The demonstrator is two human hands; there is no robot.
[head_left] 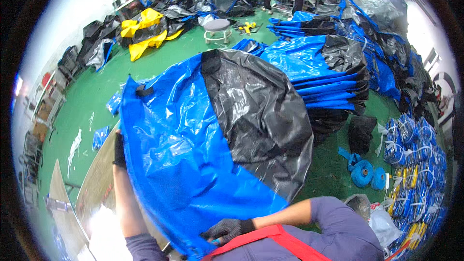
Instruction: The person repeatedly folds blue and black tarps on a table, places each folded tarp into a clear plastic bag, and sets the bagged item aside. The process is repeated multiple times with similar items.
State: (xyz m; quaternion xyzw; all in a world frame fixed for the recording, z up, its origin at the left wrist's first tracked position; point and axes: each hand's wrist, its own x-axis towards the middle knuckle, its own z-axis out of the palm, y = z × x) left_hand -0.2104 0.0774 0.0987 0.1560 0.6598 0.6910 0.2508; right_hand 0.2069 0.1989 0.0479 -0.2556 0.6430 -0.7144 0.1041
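Over the wooden table (pixel 99 174), left hand (pixel 119 151) and right hand (pixel 226 230) both clamp the blue-and-black tarpaulin cover (pixel 203 135); keeping its edges taut should prevent creases.

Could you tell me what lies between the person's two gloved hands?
In the head view, the blue and black plastic sheet spans between the left hand and right hand.

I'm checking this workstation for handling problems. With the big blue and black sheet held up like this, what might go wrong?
The blue and black sheet is wide and slick-looking, gripped only at its edges by the left hand and right hand, so it may slip free. It also hides most of the table, so it might snag unseen. The stacked sheets close behind could be knocked.
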